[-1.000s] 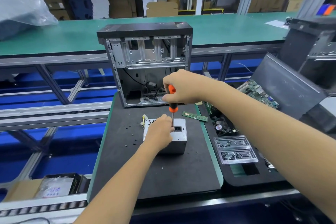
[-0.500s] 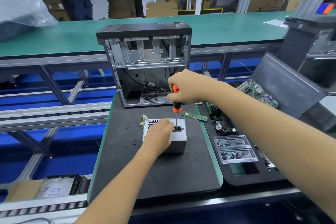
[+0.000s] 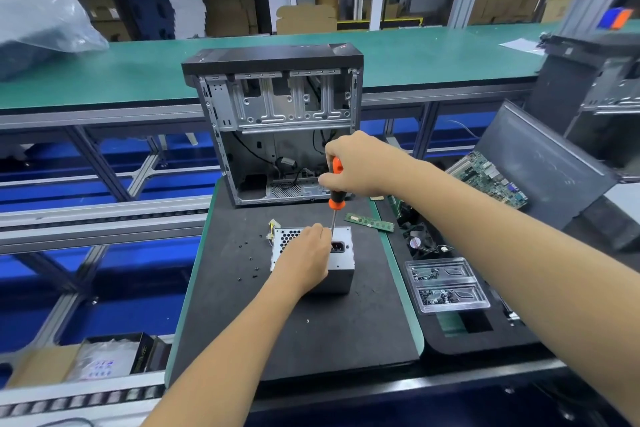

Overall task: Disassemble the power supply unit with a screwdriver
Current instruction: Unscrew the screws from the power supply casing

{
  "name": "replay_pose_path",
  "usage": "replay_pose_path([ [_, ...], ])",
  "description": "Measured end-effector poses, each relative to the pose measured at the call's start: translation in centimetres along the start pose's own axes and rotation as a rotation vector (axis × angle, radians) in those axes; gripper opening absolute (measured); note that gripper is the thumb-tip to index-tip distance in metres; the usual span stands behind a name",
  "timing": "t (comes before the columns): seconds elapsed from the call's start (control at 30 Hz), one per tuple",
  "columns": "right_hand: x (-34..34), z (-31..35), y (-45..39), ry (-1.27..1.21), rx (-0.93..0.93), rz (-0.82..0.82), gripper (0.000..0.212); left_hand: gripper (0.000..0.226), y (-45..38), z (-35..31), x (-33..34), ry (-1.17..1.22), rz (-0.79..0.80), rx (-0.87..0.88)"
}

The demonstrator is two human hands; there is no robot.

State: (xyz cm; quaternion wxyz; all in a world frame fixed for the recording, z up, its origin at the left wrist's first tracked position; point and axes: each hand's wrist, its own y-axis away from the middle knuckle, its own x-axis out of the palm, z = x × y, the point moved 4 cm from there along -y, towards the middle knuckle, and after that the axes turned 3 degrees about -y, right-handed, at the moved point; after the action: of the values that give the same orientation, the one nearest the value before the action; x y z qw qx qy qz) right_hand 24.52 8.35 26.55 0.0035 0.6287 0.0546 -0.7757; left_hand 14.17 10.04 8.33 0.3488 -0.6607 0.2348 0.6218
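Note:
A grey metal power supply unit (image 3: 341, 267) stands on the black mat (image 3: 294, 333), its honeycomb vent and black power socket facing up. My left hand (image 3: 304, 258) lies on top of the unit and grips it. My right hand (image 3: 356, 165) is closed around the orange and black handle of a screwdriver (image 3: 335, 196), held nearly upright. The shaft points down to the unit's top face beside the socket, just right of my left fingers. The tip is hidden behind my left hand.
An open computer case (image 3: 277, 121) stands behind the unit. A green memory stick (image 3: 369, 222), a small fan (image 3: 417, 241), a clear tray of screws (image 3: 445, 284) and a motherboard (image 3: 488, 178) lie to the right. Loose black screws (image 3: 251, 258) dot the mat at left.
The screwdriver and my right hand shifted slightly right and back over the unit's top near the socket. My left hand stays on the unit.

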Motion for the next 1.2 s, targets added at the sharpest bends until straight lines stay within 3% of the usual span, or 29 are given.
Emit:
replay_pose_path([
  [0.17,-0.2,0.0,0.1,-0.019,0.053,0.029,0.034,0.019,-0.1,-0.3,-0.4,0.047,0.036,-0.047],
  [0.37,-0.6,0.3,0.4,-0.091,0.051,0.072,0.024,0.007,0.0,0.5,-0.2,0.080,0.057,-0.065],
  [0.5,-0.4,0.7,0.3,-0.065,0.033,0.052,0.027,0.010,0.8,2.4,0.3,0.484,-0.029,-0.244],
  [0.67,-1.1,1.2,-0.2,-0.117,0.027,0.031,0.031,0.008,1.0,3.2,0.2,0.731,-0.031,-0.222],
  [1.0,-0.1,1.6,0.1,-0.058,0.025,0.046,0.038,0.007,0.8,3.1,0.2,0.706,-0.059,-0.246],
  [1.2,0.0,1.8,0.2,-0.029,0.004,0.066,0.026,0.008,0.7,3.1,0.3,0.702,-0.062,-0.258],
])
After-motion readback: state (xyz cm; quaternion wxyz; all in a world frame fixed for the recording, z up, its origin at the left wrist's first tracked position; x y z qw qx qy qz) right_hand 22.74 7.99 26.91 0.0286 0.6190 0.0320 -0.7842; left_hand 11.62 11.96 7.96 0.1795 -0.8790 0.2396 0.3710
